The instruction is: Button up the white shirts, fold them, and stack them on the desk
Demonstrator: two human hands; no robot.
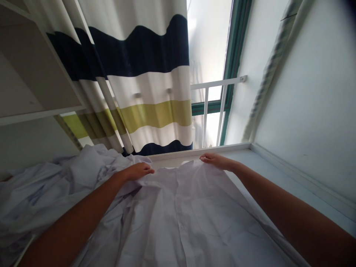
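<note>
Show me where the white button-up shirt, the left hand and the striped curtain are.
white button-up shirt (194, 218): head view, chest panel near the pocket.
left hand (137, 171): head view, back of the hand.
striped curtain (155, 115): head view, green stripe.
</note>
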